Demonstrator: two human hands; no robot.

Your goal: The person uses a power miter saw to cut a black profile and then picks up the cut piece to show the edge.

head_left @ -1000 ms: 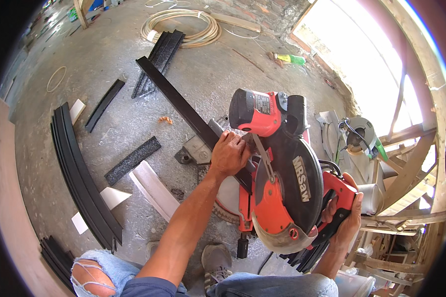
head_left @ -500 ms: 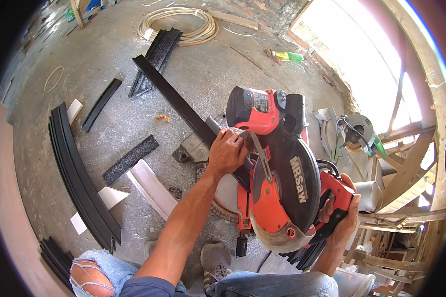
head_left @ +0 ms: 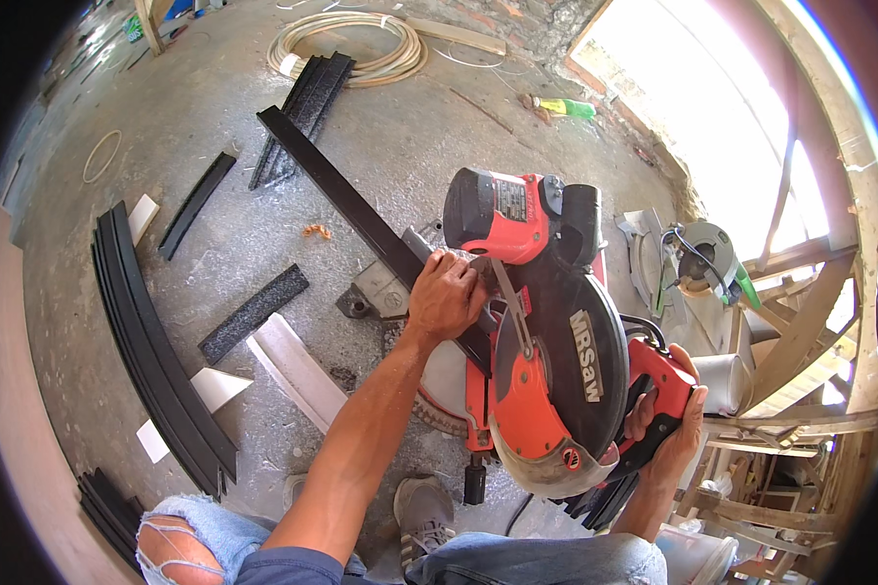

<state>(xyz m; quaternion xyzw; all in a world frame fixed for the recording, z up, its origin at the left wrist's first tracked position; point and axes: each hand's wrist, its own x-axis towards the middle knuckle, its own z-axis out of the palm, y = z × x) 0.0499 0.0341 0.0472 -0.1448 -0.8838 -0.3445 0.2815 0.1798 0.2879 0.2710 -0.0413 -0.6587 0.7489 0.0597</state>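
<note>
Black strip (head_left: 346, 200) lies across miter saw (head_left: 580, 341), long axis diagonal: far end upper left, near end lower right by saw's guard. Left hand (head_left: 446, 300) clasps strip; right hand (head_left: 680, 444) wraps red handle (head_left: 668, 375). Gritty floor (head_left: 254, 229), loose pieces (head_left: 254, 314) scattered; bright opening (head_left: 693, 88) right. Since earlier frame, view slid slightly left; grips unchanged.

Mitre saw (head_left: 580, 336) — red-and-black body, orange-red lower guard (head_left: 532, 414), D-shaped handle (head_left: 669, 375) at right. Moulding strip (head_left: 346, 205), black, long and slender — laid diagonally across the saw's base (head_left: 444, 380), near end beside the guard, far end jutting well past the base.
</note>
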